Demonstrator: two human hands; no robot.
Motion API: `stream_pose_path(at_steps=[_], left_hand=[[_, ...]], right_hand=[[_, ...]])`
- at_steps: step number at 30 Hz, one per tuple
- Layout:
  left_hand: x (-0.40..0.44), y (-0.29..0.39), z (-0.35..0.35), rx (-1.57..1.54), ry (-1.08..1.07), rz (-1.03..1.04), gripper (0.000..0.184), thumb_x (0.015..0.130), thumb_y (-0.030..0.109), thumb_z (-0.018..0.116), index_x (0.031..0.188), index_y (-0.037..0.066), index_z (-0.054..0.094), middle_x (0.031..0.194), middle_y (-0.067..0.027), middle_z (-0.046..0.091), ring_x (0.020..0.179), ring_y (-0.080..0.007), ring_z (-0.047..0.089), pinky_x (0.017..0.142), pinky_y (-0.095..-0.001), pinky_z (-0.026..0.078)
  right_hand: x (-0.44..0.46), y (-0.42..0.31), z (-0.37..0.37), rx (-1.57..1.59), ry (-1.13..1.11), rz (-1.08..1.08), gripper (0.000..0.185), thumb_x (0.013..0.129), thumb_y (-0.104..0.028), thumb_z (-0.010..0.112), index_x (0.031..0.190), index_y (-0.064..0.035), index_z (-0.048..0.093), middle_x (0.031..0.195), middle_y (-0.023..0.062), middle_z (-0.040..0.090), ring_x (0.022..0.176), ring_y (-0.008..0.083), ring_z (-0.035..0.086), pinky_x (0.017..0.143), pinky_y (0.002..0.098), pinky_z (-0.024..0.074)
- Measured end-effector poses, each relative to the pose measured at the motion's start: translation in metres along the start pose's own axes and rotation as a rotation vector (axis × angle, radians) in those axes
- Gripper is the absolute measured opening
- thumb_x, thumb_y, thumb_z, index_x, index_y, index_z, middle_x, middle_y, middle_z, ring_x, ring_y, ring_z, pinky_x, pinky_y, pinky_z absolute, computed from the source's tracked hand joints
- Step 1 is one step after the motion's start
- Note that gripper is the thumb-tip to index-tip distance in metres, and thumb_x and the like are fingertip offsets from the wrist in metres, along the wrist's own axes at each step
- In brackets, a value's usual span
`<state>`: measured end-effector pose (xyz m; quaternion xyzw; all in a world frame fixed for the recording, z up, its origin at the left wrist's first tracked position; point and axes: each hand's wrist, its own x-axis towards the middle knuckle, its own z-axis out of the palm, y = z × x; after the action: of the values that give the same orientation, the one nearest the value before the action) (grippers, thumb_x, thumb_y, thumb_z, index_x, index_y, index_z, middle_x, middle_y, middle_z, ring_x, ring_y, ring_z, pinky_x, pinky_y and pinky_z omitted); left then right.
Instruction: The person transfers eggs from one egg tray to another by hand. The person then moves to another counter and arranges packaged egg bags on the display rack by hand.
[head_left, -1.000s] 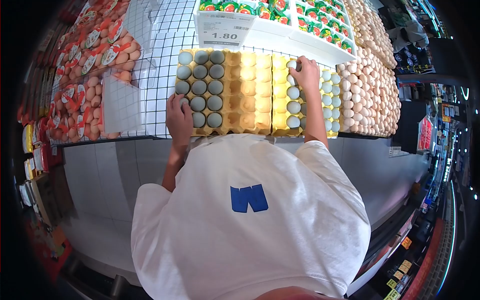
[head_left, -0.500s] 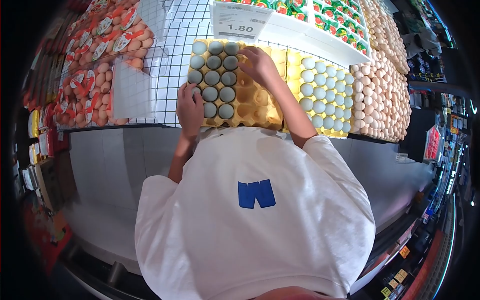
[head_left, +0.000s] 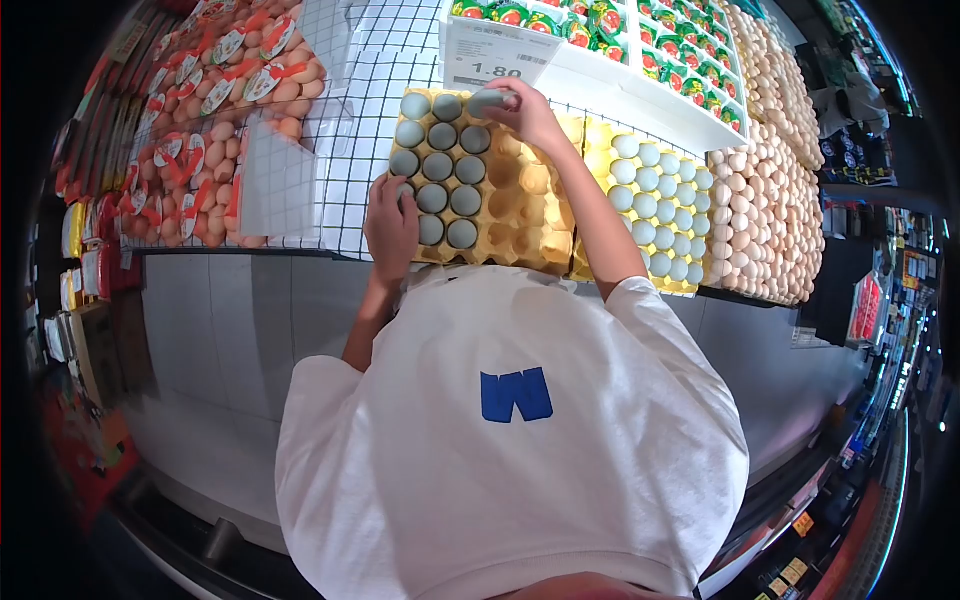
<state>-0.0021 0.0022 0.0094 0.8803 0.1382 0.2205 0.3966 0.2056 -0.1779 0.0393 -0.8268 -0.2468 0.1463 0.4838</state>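
A yellow egg tray [head_left: 545,225] lies in front of me, with pale blue-green eggs [head_left: 439,167] in its left columns and bare hollows on its right. My right hand [head_left: 528,120] is at the far side of the tray. Its fingers and thumb pinch one pale egg [head_left: 490,102], which lies tilted on its side above the back row. My left hand [head_left: 390,228] curls at the tray's left edge. Another egg [head_left: 404,191] shows between its finger and thumb; the palm hides the near left corner.
A second yellow tray with blue-green eggs [head_left: 646,205] stands to the right, beside piled brown eggs [head_left: 745,215]. Bagged brown eggs [head_left: 200,165] are at the left. Behind stand a price sign [head_left: 497,55] and a white box [head_left: 640,85] of green-and-red packets.
My right hand has closed on the back-row egg, which is now lifted and tilted. My left hand stays at the tray's left edge. The whole view has shifted slightly.
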Motion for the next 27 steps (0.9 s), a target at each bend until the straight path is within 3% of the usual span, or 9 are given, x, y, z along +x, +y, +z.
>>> stream_pose_path(at_steps=[1,3,4,12,19,22,23,25,27], left_hand=[[0.000,0.001,-0.001,-0.001,0.003,-0.007,0.025,0.091,0.013,0.051,0.112,0.002,0.058,0.120,-0.0181,0.056,0.105,-0.0371,0.057,0.087,-0.0422,0.048],[0.000,0.003,-0.001,0.018,-0.003,-0.005,0.024,0.091,0.012,0.050,0.112,0.002,0.058,0.120,-0.0182,0.056,0.105,-0.0372,0.057,0.087,-0.0422,0.048],[0.000,0.004,-0.001,0.015,-0.009,-0.005,0.024,0.091,0.012,0.050,0.112,0.002,0.058,0.120,-0.0182,0.056,0.105,-0.0372,0.057,0.086,-0.0422,0.048],[-0.001,-0.005,0.004,0.022,-0.016,0.006,0.027,0.095,0.017,0.047,0.115,0.002,0.057,0.123,-0.0204,0.054,0.109,-0.0387,0.056,0.090,-0.0420,0.046],[-0.001,-0.010,0.005,0.064,-0.008,0.057,0.027,0.095,0.017,0.047,0.116,0.003,0.057,0.123,-0.0202,0.055,0.108,-0.0385,0.056,0.088,-0.0422,0.047],[0.000,-0.009,0.005,0.062,-0.019,0.031,0.027,0.095,0.017,0.046,0.116,0.003,0.057,0.123,-0.0199,0.055,0.109,-0.0383,0.056,0.088,-0.0421,0.047],[0.000,-0.007,0.005,0.050,-0.011,0.021,0.026,0.093,0.015,0.049,0.115,0.003,0.058,0.121,-0.0213,0.055,0.107,-0.0397,0.056,0.088,-0.0431,0.047],[0.000,-0.006,0.005,0.036,-0.003,0.013,0.026,0.091,0.013,0.051,0.113,0.003,0.058,0.119,-0.0226,0.055,0.105,-0.0411,0.056,0.088,-0.0441,0.047],[0.000,-0.006,0.005,0.026,-0.005,0.008,0.026,0.091,0.013,0.050,0.113,0.003,0.058,0.120,-0.0226,0.055,0.106,-0.0411,0.056,0.088,-0.0442,0.047]], right_hand=[[-0.003,0.006,-0.003,-0.003,-0.008,0.000,0.034,0.087,-0.003,0.062,0.120,-0.0091,0.057,0.109,0.0101,0.065,0.094,0.0237,0.066,0.076,0.0338,0.0562],[-0.015,0.016,-0.009,0.967,0.048,0.081,0.040,0.090,-0.002,0.059,0.128,-0.0053,0.048,0.111,0.0145,0.062,0.091,0.0222,0.066,0.073,0.0336,0.0579],[-0.025,0.014,-0.013,1.174,0.050,0.066,0.047,0.089,-0.002,0.059,0.133,0.0000,0.041,0.115,0.0172,0.060,0.096,0.0272,0.065,0.082,0.0371,0.0570],[-0.076,0.031,-0.036,1.376,0.213,-0.012,0.043,0.091,-0.008,0.059,0.130,0.0008,0.043,0.118,0.0196,0.057,0.109,0.0325,0.060,0.099,0.0443,0.0490],[-0.098,0.039,-0.082,1.110,0.647,0.004,0.041,0.089,-0.009,0.064,0.126,-0.0051,0.047,0.110,0.0098,0.061,0.096,0.0164,0.060,0.079,0.0284,0.0504],[-0.101,0.038,-0.094,0.366,0.722,0.138,0.043,0.084,-0.009,0.066,0.124,-0.0052,0.052,0.106,0.0086,0.062,0.094,0.0166,0.060,0.078,0.0304,0.0494],[-0.100,0.044,-0.095,0.364,0.723,0.137,0.043,0.084,-0.009,0.066,0.124,-0.0052,0.052,0.106,0.0086,0.062,0.094,0.0166,0.060,0.078,0.0304,0.0494],[-0.097,0.049,-0.096,-0.342,0.621,-0.044,0.039,0.078,-0.010,0.069,0.116,-0.0063,0.061,0.104,0.0096,0.063,0.089,0.0214,0.060,0.075,0.0356,0.0486],[-0.097,0.053,-0.094,-0.393,0.599,-0.039,0.035,0.073,-0.015,0.071,0.107,-0.0088,0.067,0.103,0.0084,0.063,0.090,0.0254,0.058,0.078,0.0392,0.0455]])
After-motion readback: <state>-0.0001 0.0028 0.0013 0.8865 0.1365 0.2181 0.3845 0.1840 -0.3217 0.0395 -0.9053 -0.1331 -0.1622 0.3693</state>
